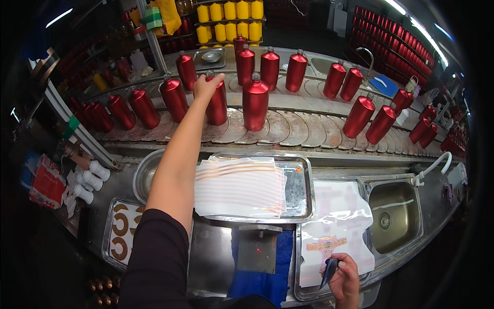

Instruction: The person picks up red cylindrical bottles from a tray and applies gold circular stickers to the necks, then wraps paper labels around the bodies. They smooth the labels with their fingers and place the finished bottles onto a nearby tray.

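Note:
My left arm stretches over the work table to the conveyor. My left hand (pixel 206 86) is closed around the neck of a shiny red bottle (pixel 217 109) standing upright there. Beside it stands another red bottle (pixel 256 105). At the lower right, my right hand (pixel 346 278) is closed on a dark flat scraper (pixel 329 272). Its fingertips are at the lower edge of a cross-shaped gold and pink decal (pixel 327 245), which lies on white sheets (pixel 339 206) in a metal tray. Whether the fingers touch the decal I cannot tell.
Several red bottles line the curved plated conveyor (pixel 303 129). A metal tray (pixel 297 198) holds striped decal sheets (pixel 236 188). Nearby are a metal bowl (pixel 144 177), a small stand (pixel 257 252) on blue cloth (pixel 285 257), a tray of gold C-shaped pieces (pixel 109 247) and a sink (pixel 393 206).

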`<state>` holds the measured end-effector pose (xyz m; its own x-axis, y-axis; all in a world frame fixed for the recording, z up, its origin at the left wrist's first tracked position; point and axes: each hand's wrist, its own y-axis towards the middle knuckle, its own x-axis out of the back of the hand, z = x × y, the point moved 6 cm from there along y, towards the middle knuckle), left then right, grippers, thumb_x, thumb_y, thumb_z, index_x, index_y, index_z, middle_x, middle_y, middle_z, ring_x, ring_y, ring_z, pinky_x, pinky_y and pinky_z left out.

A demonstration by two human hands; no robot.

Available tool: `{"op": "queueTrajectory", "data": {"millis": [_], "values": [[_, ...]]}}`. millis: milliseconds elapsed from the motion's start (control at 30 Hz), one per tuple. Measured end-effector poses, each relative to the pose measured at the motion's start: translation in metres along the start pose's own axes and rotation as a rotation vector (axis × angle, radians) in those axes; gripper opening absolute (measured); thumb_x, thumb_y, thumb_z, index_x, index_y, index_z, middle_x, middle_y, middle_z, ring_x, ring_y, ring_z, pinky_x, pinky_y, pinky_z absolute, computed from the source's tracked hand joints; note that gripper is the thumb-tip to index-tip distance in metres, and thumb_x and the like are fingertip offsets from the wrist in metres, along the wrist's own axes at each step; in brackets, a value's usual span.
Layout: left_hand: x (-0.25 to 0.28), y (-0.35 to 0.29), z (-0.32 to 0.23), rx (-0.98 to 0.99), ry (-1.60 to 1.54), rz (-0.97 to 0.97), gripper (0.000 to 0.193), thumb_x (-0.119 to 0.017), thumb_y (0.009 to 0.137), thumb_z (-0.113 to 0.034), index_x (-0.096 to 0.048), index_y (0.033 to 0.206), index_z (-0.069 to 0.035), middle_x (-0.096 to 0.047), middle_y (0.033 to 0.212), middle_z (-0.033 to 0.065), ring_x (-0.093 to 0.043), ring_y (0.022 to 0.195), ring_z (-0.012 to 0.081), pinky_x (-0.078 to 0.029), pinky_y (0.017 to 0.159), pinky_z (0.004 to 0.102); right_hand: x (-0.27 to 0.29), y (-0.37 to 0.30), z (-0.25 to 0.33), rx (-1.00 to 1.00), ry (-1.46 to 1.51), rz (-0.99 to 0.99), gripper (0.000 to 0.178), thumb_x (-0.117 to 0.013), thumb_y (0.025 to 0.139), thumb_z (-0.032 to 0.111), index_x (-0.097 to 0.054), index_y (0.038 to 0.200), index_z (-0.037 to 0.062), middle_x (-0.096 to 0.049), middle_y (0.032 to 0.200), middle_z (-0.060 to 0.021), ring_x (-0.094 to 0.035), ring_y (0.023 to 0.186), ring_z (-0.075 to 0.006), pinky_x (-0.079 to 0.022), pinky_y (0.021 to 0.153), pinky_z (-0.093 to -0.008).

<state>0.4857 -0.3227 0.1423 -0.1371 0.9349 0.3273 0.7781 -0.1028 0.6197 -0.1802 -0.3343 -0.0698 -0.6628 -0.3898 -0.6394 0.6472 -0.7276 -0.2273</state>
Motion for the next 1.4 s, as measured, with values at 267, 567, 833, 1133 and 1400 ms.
{"op": "queueTrajectory", "data": {"millis": [267,567,833,1133,1400], "values": [[0.044,-0.047,0.037,0.324,-0.993,0.022,0.034,-0.071,0.091,-0.038,-0.066,0.108,-0.009,-0.071,0.102,0.0073,-0.070,0.089,0.0239,-0.055,0.079,0.0406,-0.029,-0.002,-0.025,-0.064,-0.038,0.011,0.027,-0.056,0.091,0.008,-0.058,0.114,-0.0061,-0.070,0.098,-0.0186,-0.072,0.083,-0.0264,-0.062,0.074,-0.0389],[0.229,-0.195,0.050,0.898,-1.462,0.362,0.043,-0.050,0.100,-0.044,-0.064,0.125,-0.012,-0.068,0.126,0.0111,-0.065,0.115,0.0329,-0.052,0.100,0.0553,-0.120,0.001,-0.032,-0.159,-0.269,0.145,0.019,-0.060,0.091,0.006,-0.067,0.106,-0.0035,-0.068,0.096,-0.0092,-0.065,0.079,-0.0157,-0.052,0.072,-0.0249],[0.324,-0.259,0.033,0.959,-1.277,0.249,0.044,-0.052,0.100,-0.042,-0.069,0.114,-0.004,-0.073,0.112,0.0135,-0.070,0.103,0.0312,-0.055,0.098,0.0456,-0.243,-0.023,-0.055,-0.052,-0.667,0.459,0.054,-0.075,0.089,0.015,-0.057,0.138,0.0044,-0.058,0.120,-0.0013,-0.054,0.086,-0.0046,-0.045,0.070,-0.0190],[0.299,-0.301,-0.056,0.341,-0.704,1.009,0.039,-0.078,0.083,-0.018,-0.069,0.118,-0.002,-0.070,0.115,0.0107,-0.067,0.108,0.0213,-0.049,0.100,0.0373,-0.307,-0.013,-0.072,0.275,-1.286,0.693,0.108,-0.091,0.067,0.041,-0.038,0.155,0.0065,-0.059,0.098,-0.0166,-0.060,0.088,-0.0316,-0.050,0.082,-0.0396],[0.301,-0.311,-0.077,0.046,-0.533,0.943,0.059,-0.084,0.069,-0.033,-0.067,0.114,0.001,-0.051,0.131,0.0139,-0.055,0.118,0.0277,-0.045,0.102,0.0355,-0.299,-0.021,-0.104,0.106,-1.117,0.690,0.079,-0.090,0.064,0.022,-0.055,0.133,0.0033,-0.068,0.120,-0.0151,-0.067,0.112,-0.0286,-0.052,0.096,-0.0386]]}}
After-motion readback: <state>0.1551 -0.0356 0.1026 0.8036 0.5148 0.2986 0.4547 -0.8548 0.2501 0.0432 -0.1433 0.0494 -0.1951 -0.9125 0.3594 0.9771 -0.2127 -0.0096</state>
